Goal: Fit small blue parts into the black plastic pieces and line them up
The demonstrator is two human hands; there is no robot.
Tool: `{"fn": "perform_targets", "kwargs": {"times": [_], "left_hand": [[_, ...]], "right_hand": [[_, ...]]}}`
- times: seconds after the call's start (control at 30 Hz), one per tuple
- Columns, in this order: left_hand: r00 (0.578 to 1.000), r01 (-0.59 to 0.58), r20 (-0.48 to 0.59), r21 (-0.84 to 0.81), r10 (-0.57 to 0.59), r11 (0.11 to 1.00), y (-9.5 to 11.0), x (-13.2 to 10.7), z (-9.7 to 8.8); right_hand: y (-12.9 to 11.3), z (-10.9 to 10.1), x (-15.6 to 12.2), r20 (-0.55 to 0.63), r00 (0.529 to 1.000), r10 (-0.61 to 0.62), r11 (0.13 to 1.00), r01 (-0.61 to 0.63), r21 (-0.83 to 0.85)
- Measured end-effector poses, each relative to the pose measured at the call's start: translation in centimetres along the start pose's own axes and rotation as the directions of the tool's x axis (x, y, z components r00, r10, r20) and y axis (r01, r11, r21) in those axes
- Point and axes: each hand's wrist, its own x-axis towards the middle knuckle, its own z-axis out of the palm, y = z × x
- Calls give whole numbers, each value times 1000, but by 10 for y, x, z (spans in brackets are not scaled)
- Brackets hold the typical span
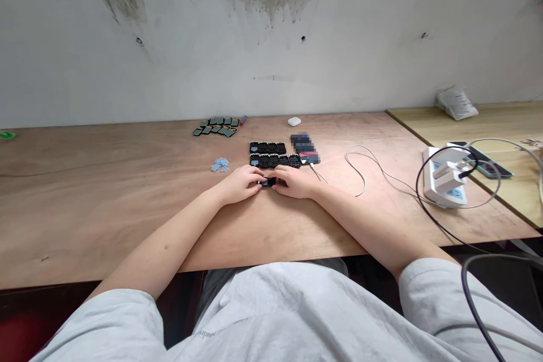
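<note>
Between both hands, low over the wooden table, is a small black part (267, 182) with a bluish patch on it. My left hand (242, 183) grips its left end with bent fingers. My right hand (292, 182) has its fingers closed on the right end, hiding much of it. Just beyond my fingers lie two rows of similar black plastic parts (271, 160), some with a light-blue square at the left. A small pile of light-blue pieces (220, 164) sits to the left of my left hand.
Several grey-faced flat modules (217, 126) lie at the back beside a small purple-red item (243, 120). A white case (294, 121) and a plugged-in phone (305, 149) are behind my right hand. A white cable (382, 168) runs right to a power strip (443, 181).
</note>
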Motion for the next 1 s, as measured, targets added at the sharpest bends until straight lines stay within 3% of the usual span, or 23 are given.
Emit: {"fn": "perform_targets", "kwargs": {"times": [0.4,0.83,1.0], "left_hand": [[995,-98,-15,14,99,995,-5,-1,3],[994,-107,-5,114,108,988,-4,-2,5],[986,-149,-63,44,151,988,-12,-1,12]], "right_hand": [[1,1,0,-10,1000,4,1000,-4,19],[1,2,1,-11,1000,12,1000,-12,8],[-2,0,0,-10,999,36,999,-36,12]]}}
